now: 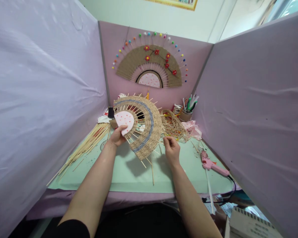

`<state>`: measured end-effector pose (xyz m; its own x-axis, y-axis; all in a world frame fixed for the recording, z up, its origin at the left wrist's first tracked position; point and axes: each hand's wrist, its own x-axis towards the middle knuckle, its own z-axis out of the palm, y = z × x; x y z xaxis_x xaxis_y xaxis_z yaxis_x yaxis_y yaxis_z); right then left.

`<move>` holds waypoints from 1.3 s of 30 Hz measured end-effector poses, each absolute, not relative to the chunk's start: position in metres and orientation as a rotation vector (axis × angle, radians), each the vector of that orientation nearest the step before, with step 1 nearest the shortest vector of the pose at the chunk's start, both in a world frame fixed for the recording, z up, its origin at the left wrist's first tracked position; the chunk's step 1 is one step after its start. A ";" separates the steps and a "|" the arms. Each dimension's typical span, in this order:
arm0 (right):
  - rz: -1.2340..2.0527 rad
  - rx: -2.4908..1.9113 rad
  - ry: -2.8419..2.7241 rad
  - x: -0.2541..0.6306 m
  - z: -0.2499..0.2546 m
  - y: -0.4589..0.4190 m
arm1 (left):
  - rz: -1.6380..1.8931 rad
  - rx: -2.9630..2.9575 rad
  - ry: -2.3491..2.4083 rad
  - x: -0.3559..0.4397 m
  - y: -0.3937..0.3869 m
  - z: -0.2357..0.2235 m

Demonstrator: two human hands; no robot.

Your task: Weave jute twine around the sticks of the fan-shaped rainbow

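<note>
A half-round fan [156, 127] woven from tan twine over thin wooden sticks, with a blue band along it, is tilted above the table. My left hand [118, 136] grips it at the pink dotted half-circle [125, 120], thumb on top. At the fan's outer edge, my right hand [172, 148] pinches its thumb and forefinger together beside a protruding stick tip. Whether the fingertips hold that stick or a strand of twine is unclear. Behind the fan's right edge lies a tangled heap of twine [176, 127].
Loose sticks [85, 143] lie at left. A pink glue gun [212, 165] with its cord rests at right. Behind it stand a cup of tools [185, 115] and crumpled pink cloth [192, 128]. A finished fan [129, 64] with pom-poms hangs on the back panel; cloth-covered panels enclose both sides.
</note>
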<state>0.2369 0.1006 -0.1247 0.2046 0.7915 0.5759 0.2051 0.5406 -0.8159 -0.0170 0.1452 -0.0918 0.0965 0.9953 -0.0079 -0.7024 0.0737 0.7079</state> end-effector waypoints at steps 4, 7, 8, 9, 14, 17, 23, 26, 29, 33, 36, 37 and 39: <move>0.558 -0.958 -1.427 0.235 -0.125 0.100 | 1.405 0.620 0.565 -0.012 0.141 -0.087; 0.581 -0.963 -1.464 0.235 -0.126 0.101 | 1.396 0.608 0.568 -0.009 0.141 -0.088; 0.605 -0.955 -1.469 0.235 -0.126 0.101 | 1.389 0.608 0.571 -0.008 0.141 -0.089; 0.636 -0.941 -1.471 0.235 -0.127 0.102 | 1.381 0.607 0.576 -0.007 0.141 -0.090; 0.920 -0.839 -1.438 0.234 -0.129 0.106 | 1.380 0.596 0.612 -0.005 0.143 -0.093; 1.114 -0.815 -1.401 0.233 -0.130 0.107 | 1.379 0.607 0.616 -0.005 0.144 -0.093; 1.132 -0.746 -1.437 0.232 -0.126 0.104 | 1.362 0.611 0.621 -0.004 0.144 -0.093; 1.142 -0.755 -1.467 0.233 -0.124 0.103 | 1.383 0.592 0.622 -0.004 0.144 -0.091; 1.129 -0.775 -1.474 0.234 -0.124 0.103 | 1.400 0.574 0.627 -0.003 0.143 -0.089; 1.070 -0.782 -1.440 0.235 -0.124 0.103 | 1.413 0.582 0.609 -0.004 0.144 -0.089; 1.101 -0.751 -1.439 0.234 -0.126 0.104 | 1.419 0.600 0.614 -0.004 0.145 -0.090; 1.131 -0.734 -1.433 0.234 -0.127 0.104 | 1.419 0.608 0.619 -0.004 0.145 -0.090; 1.236 -0.689 -1.398 0.233 -0.128 0.103 | 1.417 0.625 0.629 -0.004 0.145 -0.091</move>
